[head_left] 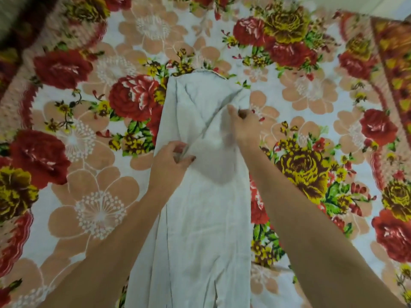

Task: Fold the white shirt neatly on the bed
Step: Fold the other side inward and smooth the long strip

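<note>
- Below my fingers, between my two forearms, the white shirt (200, 230) lies as a long narrow strip on the flowered bedspread (89, 207). Its sides are already turned inward, and its near end runs out of view.
- At the left edge of the strip is my left hand (172, 162). Its fingers (180, 150) are curled and pinch a small bunch of cloth.
- Beyond it, to the right, my right hand (243, 126) is blurred. Thumb and fingers seem closed on a fold of the shirt and raise it a little from the layer under it.
- Past my right fingers the far end of the shirt lies flat on the bedspread, with one diagonal crease across it.
- I judge the risk is an uneven pull: if one hand draws harder than the other, the strip may twist and the turned-in sides may open.
- The cloth looks thin and soft. A pinch on the top layer only could leave the lower layer behind and make a crooked fold.
- The bunch under my left fingers may press in as a wrinkle if I do not smooth it.
</note>
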